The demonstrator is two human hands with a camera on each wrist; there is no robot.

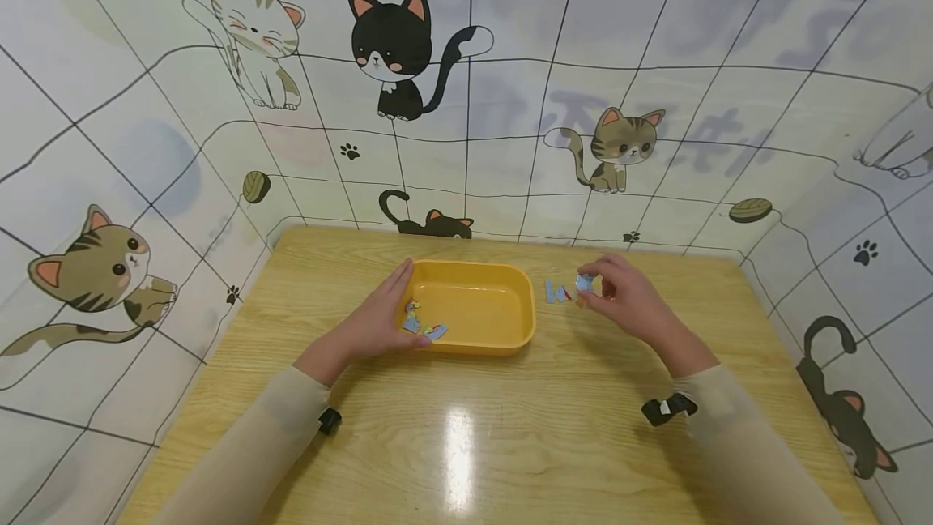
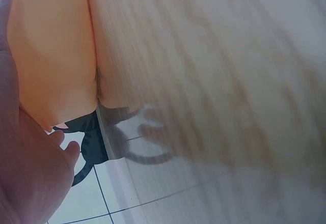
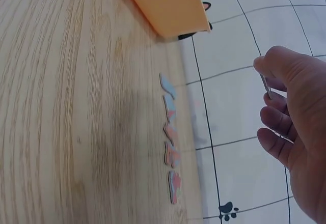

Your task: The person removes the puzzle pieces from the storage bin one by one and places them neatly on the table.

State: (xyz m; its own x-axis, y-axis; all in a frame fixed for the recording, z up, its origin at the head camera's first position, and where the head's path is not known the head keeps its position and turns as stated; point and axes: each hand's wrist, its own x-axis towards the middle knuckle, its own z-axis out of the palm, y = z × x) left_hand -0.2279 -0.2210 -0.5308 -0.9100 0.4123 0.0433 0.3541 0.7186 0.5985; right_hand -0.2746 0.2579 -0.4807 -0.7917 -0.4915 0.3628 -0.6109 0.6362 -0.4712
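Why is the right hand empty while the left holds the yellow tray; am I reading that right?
No, the right hand isn't empty: the head view shows it pinching a blue piece. The left hand does hold the yellow tray.

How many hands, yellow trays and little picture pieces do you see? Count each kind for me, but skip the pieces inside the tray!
Hands (left hand, right hand): 2
Yellow tray: 1
Pieces on the table: 5
Piece in the right hand's fingers: 1
Total: 9
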